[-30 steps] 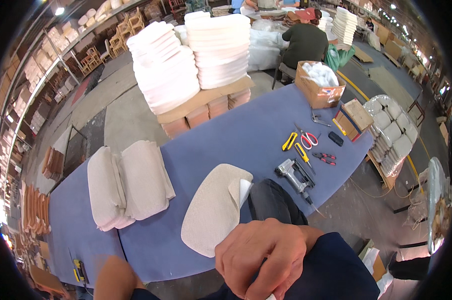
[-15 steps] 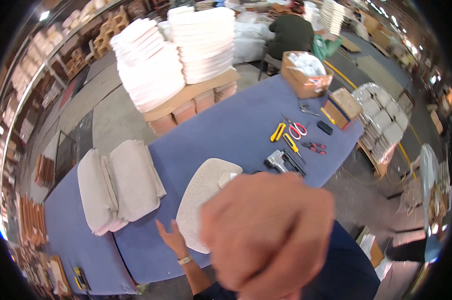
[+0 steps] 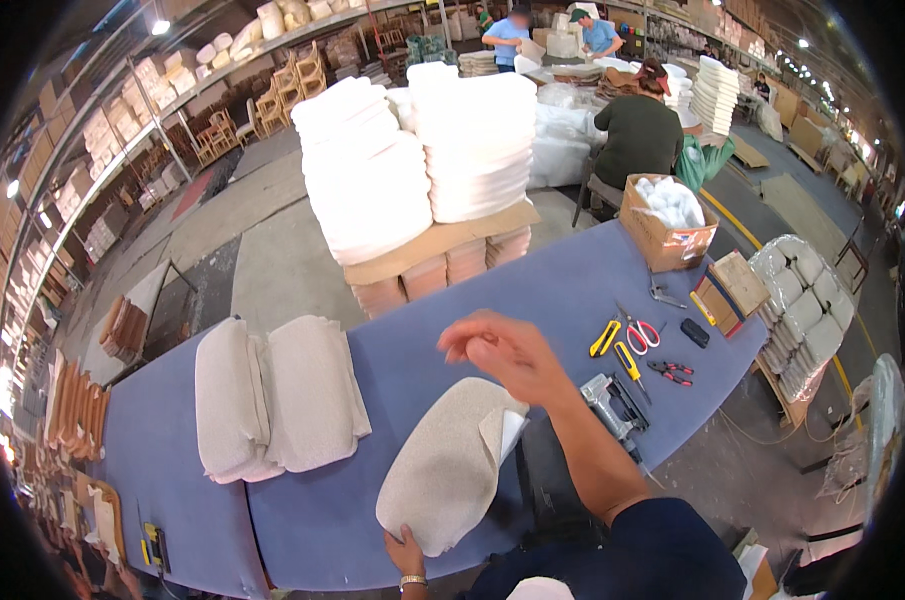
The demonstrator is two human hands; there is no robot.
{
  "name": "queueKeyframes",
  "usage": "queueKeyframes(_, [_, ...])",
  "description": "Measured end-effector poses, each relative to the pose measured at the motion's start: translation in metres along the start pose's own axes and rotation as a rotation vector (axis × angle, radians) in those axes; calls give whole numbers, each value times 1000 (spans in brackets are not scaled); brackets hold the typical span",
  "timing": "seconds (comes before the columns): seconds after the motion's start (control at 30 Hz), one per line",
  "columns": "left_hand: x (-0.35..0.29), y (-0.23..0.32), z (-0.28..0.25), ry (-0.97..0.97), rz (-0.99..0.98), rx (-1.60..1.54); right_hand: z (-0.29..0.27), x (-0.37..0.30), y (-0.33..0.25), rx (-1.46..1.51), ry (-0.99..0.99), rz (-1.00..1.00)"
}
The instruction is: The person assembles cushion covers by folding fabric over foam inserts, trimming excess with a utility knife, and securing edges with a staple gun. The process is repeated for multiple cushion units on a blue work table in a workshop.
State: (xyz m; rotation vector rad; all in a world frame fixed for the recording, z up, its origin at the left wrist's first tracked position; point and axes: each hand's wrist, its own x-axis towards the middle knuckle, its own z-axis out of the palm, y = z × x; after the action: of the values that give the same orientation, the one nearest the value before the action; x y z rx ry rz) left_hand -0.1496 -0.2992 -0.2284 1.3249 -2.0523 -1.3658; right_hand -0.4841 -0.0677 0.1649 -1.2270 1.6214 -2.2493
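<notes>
A beige fabric-covered seat pad (image 3: pixel 439 465) lies slanted on the blue table in front of me. Its upper right corner is folded over, and a strip of white (image 3: pixel 513 432) shows beside the fold. My left hand (image 3: pixel 406 556) grips the pad's near left edge, with the thumb on the fabric and the other fingers mostly hidden. Beyond the pad's far end, my right hand (image 3: pixel 502 352) hangs above the table with loosely bent fingers and nothing visible in them. Right of that forearm lies a silver and black staple gun (image 3: pixel 612 407).
Two stacks of beige pads (image 3: pixel 307 395) sit on the table's left. At right lie a yellow utility knife (image 3: pixel 604 338), scissors (image 3: pixel 639 332), a screwdriver (image 3: pixel 630 365), pliers (image 3: pixel 672 373) and a cardboard box (image 3: pixel 662 240). Behind stand tall white foam stacks (image 3: pixel 472 150); a person (image 3: pixel 640 135) sits nearby.
My right hand has gone from a blurred fist close to the camera to above the table. My left hand has come onto the pad's near edge. The view has shifted and shows more background.
</notes>
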Motion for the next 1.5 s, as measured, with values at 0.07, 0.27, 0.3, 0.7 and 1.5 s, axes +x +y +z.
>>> queueKeyframes(0.07, [5, -3, 9, -34, 14, -67, -44, -17, 115, -490, 193, 290])
queueKeyframes(0.27, [11, 14, 5, -54, 61, -125, -101, -156, 328, -950, -15, 1036])
queueKeyframes(0.3, [16, 16, 4, -43, 46, -119, -95, -145, 327, -919, 3, 1032])
queueKeyframes(0.7, [-36, 9, -36, -431, -363, -132, -85, -158, 92, -916, 107, 1007])
queueKeyframes(1.5, [-83, 46, -15, -432, -415, -226, -27, -204, 33, -1160, -113, 771])
